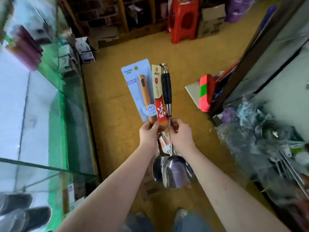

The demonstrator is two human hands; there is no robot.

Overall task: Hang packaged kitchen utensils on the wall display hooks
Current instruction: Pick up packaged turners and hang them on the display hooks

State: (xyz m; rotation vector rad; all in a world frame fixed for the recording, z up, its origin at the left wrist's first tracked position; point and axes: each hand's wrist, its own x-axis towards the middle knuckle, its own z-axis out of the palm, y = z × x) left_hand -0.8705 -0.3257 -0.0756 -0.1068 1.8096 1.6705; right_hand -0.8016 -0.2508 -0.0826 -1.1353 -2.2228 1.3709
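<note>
I hold two packaged steel spatulas upright over the floor, handles pointing away from me. My left hand (149,133) grips the wooden-handled spatula (145,96) on its light blue card (133,84). My right hand (180,133) pinches the thin metal shaft of the black-handled spatula (166,88), which carries a red and cream label (158,97). Both shiny blades (172,171) hang below my wrists and overlap. No wall hooks show in this view.
A glass display case (50,131) runs along my left. On the right lies a heap of bagged steel utensils (270,148), with a pink and green broom (206,92) behind it. A red plastic stool (183,19) and cardboard boxes (210,19) stand ahead.
</note>
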